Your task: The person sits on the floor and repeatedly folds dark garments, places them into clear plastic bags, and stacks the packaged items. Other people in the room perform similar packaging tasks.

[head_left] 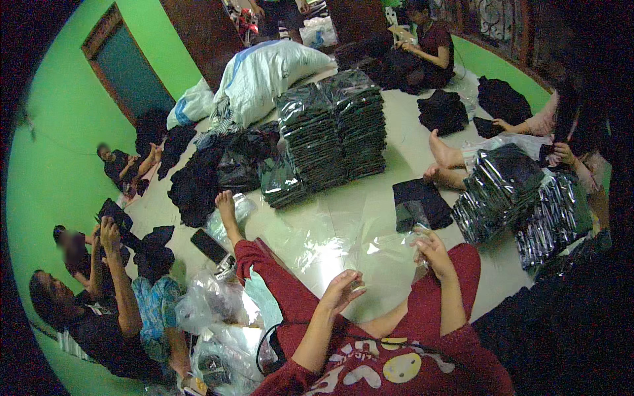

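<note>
I sit on the floor with both hands raised over my lap. A clear plastic bag (391,245), hard to make out against the glare, stretches from my right hand (434,253), whose fingers are pinched on its edge. My left hand (341,290) is closed, thumb against fingertips. A small clear edge shows at its fingers, seemingly part of the same thin plastic. Just beyond my right hand lies a folded black garment (422,203) on the pale floor.
A tall stack of bagged black garments (337,132) stands ahead. More bagged piles (498,191) lean at the right. Left of me are loose plastic bags (214,300) and a phone (209,245). White sacks (271,72) lie behind. Several people sit around, one close at left (99,330).
</note>
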Motion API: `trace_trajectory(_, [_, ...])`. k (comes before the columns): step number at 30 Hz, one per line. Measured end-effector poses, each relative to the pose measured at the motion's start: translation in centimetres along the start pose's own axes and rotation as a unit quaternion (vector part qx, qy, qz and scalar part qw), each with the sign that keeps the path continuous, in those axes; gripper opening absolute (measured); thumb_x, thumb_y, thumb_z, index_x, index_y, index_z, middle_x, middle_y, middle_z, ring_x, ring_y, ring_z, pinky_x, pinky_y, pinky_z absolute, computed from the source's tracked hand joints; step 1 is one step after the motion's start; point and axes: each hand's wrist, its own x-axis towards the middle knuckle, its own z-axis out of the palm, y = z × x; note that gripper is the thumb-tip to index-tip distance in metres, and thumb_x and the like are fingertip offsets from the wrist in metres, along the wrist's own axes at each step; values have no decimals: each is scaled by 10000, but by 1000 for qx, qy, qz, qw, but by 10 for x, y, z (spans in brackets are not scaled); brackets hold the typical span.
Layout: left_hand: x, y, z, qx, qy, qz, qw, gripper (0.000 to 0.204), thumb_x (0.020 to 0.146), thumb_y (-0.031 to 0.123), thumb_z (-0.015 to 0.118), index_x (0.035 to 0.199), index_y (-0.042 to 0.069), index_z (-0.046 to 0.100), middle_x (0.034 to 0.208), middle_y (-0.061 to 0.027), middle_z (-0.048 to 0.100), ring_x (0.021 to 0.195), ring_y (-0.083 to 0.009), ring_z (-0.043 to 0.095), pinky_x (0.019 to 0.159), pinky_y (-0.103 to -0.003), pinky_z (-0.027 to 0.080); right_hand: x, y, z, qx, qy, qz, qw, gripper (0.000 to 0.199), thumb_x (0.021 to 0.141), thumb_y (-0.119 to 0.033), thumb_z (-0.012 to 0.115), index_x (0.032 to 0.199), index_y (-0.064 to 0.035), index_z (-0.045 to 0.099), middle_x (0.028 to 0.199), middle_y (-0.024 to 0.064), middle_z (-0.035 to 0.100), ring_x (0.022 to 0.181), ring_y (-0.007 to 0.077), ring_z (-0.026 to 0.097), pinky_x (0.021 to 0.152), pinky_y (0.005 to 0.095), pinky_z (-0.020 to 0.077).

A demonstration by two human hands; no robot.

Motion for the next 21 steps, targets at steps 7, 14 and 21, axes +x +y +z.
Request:
trace_trajectory(7, [-14, 29, -33, 184, 197, 63, 961, 205, 771, 221, 632, 849, 65, 525, 806, -48, 540, 765, -168, 549, 681, -329, 477, 4, 24, -39, -209, -37, 38, 977, 462, 829, -9, 451, 1267, -73, 316, 947, 112, 584, 690, 130, 553, 623, 244, 458])
trace_trajectory(14, [-12, 16, -34, 262, 296, 218, 892, 164, 810, 168, 589, 800, 19, 520, 694, -60, 538, 620, -156, 570, 523, -277, 509, 5, 21, -19, -245, -64, -1, 967, 523, 786, 38, 425, 1278, -94, 308, 988, 133, 554, 777, 152, 552, 671, 260, 462])
trace_trajectory(21, [8, -42, 18, 138, 135, 137, 972, 166, 824, 142, 569, 861, 10, 478, 841, -118, 551, 802, -232, 594, 691, -376, 533, 8, 38, 62, -312, -235, -67, 918, 437, 830, -77, 475, 1248, -48, 348, 1094, 137, 534, 929, 215, 549, 797, 317, 449])
